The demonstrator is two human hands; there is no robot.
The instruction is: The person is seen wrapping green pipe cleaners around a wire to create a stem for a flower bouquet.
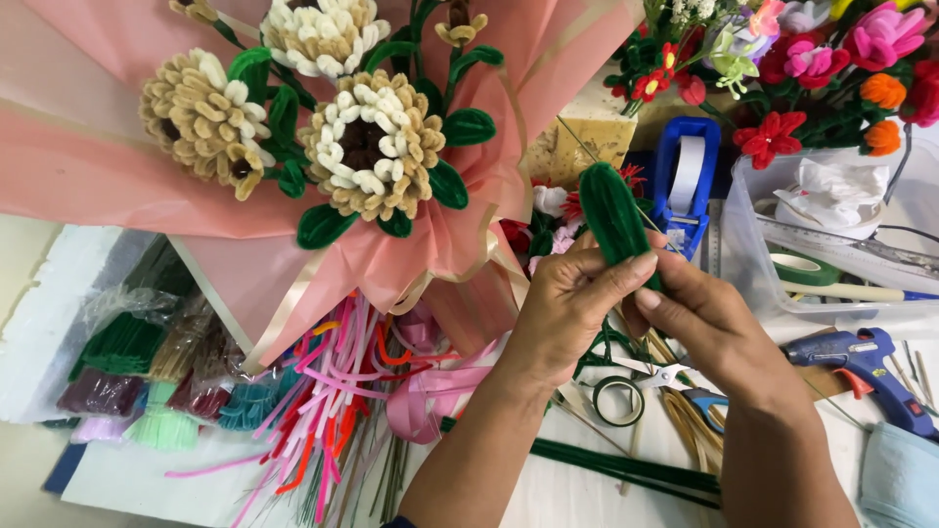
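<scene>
Both hands met at the middle of the view over a crowded craft table (548,494). The left hand (567,308) and the right hand (699,313) were pinched narrowly together on the base of a green pipe-cleaner leaf (611,217), which stood up between the fingertips with a thin wire running past it. The leaf looked already shaped into a full, fuzzy oval, so the forming seemed done; judging by the pinch at its lower end, what remained was probably finishing the stem end and fixing the leaf to something. Up and to the left, a pink-wrapped bouquet (411,254) of cream and tan pipe-cleaner flowers (372,147) with green leaves appeared largely assembled, tied with ribbon. Below it lay a loose heap of pink, red and orange pipe cleaners (328,406), with bagged bundles of more colours (147,376) to the left. Under the hands lay scissors (675,376), a roll of green floral tape (618,401) and green stems (626,469). A blue tape dispenser (688,181) stood just behind the leaf, and a blue glue gun (866,367) lay to the right, beside a clear plastic bin (753,254).
</scene>
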